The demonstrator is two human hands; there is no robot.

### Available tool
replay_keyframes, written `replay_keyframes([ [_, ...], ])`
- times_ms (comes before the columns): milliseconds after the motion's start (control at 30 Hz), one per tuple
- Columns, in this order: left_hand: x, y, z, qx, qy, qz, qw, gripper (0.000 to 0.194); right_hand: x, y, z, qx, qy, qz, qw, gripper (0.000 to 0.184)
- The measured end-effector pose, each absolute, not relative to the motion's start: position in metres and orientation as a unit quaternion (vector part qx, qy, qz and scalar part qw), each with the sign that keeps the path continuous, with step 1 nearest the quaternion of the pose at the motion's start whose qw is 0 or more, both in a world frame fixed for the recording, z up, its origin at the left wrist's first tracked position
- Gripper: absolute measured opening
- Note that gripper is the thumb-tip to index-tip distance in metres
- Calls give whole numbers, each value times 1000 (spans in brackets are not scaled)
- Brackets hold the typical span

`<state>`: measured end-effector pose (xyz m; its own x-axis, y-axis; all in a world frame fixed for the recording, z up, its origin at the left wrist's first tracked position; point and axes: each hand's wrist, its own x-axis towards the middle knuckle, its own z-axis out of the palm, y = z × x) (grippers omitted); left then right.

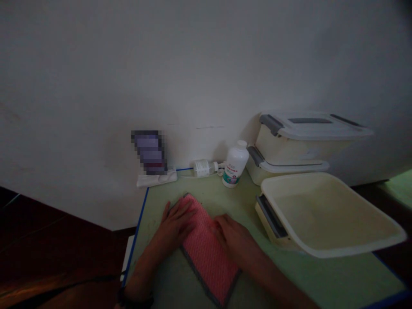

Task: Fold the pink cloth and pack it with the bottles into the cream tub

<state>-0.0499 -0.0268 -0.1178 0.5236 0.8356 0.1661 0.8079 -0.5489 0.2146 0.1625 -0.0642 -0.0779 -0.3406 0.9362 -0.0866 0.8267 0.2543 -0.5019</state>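
A pink cloth (207,244) with a dark grey edge lies slantwise on the green tabletop, a long narrow shape that looks folded. My left hand (175,225) rests flat on its upper left part, fingers spread. At the cloth's right edge, my right hand (230,236) has its fingers bent and pressed together on the fabric; the fingertips are partly hidden. A dark band circles my left wrist.
A white bottle (236,165) stands behind the cloth, beside a clear bottle (204,168) on its side. A blurred-out phone-like screen (150,152) leans at the wall. Two lidded boxes (309,148) are stacked behind an open cream basin (322,214) at right.
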Motion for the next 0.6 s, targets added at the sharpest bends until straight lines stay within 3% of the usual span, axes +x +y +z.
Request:
replay_keyframes([
  [167,-49,-47,-103,773,612,166,22,37,152,-49,-78,-600,-753,237,126,35],
  [367,-51,-53,-93,670,729,91,104,41,149,-32,-89,-560,-783,255,92,30],
  [533,-50,-45,-93,624,763,130,110,51,146,-18,-93,-547,-759,312,165,23],
  [600,-49,-44,-95,612,760,178,124,45,141,-11,-93,-549,-731,359,186,23],
])
